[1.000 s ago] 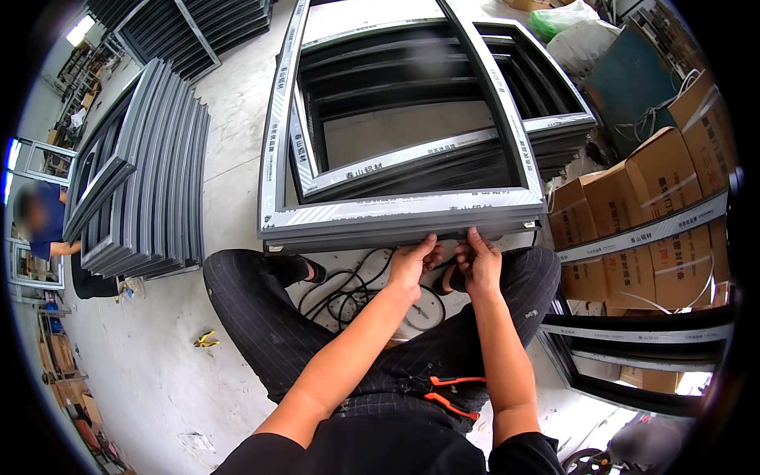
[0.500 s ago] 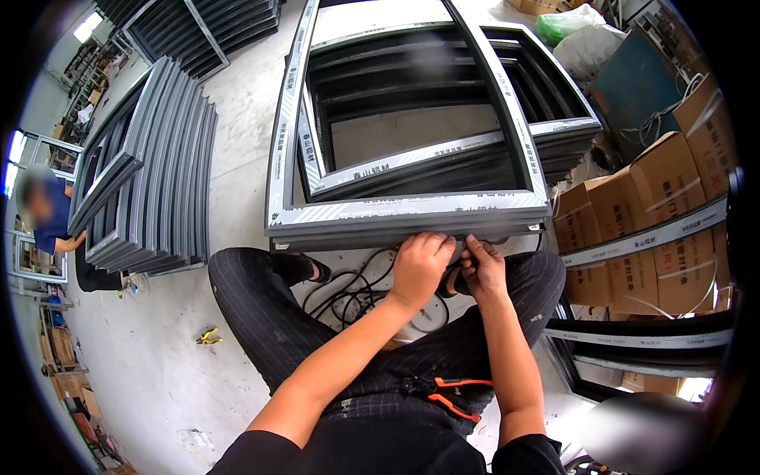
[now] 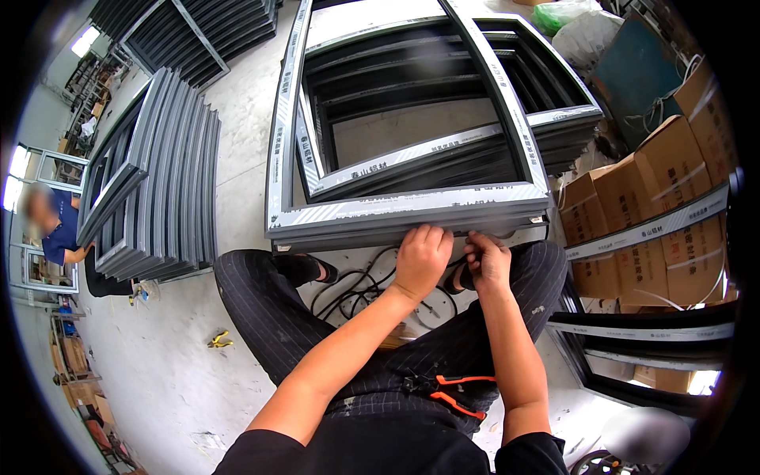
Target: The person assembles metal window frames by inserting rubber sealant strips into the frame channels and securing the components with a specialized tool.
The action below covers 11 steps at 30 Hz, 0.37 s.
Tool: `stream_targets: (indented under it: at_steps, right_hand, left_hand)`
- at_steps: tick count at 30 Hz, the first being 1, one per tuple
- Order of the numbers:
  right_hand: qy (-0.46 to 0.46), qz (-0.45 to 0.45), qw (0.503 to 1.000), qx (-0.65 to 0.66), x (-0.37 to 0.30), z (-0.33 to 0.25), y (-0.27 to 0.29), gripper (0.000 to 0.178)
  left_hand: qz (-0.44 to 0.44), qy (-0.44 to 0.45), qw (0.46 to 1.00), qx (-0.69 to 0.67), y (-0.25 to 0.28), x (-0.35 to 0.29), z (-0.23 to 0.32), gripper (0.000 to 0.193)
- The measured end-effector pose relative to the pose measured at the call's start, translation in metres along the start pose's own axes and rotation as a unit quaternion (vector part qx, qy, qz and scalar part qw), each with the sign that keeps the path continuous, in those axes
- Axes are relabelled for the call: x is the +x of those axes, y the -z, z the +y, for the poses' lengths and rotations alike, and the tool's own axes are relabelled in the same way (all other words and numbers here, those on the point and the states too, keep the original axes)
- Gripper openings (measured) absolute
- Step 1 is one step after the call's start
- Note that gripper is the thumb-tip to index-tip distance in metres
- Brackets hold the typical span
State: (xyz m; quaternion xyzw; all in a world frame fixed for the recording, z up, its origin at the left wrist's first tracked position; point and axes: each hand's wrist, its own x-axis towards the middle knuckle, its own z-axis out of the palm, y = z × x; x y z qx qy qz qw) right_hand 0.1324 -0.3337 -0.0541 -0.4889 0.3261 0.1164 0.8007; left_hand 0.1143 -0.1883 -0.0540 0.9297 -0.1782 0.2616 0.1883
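stacked grey frames (image 3: 158, 174), cardboard boxes (image 3: 673, 229), perhaps pliers (image 3: 447, 389) on lap

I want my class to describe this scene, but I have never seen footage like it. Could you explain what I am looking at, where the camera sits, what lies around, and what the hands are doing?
There is no machine here. A seated person wears a wide-angle camera on the head, looking down, so straight edges bend near the rim. The two forearms rising from the bottom are the wearer's own. The left hand and right hand both press on the near edge of a grey metal window frame, which lies flat on a stack of similar frames. What the fingers pinch there is too small to tell. Orange-handled pliers rest on the lap, black cables lie on the concrete floor, more frames lean to the left, and cardboard boxes stand to the right. Another person works far left.
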Motion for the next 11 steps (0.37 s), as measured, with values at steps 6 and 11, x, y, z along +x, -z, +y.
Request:
stream_targets:
  at_steps: [6,11]
  right_hand:
    - [-0.005,-0.003,1.0,0.01,-0.0023,-0.0015,-0.0003,0.014]
    - [-0.008,-0.028,1.0,0.005,-0.0027,0.0011,0.0003,0.016]
  left_hand:
    - [0.006,-0.019,0.999,0.033,0.003,0.0029,0.0014,0.018]
    - [-0.023,-0.07,0.997,0.032,0.0032,0.0037,0.0009,0.019]
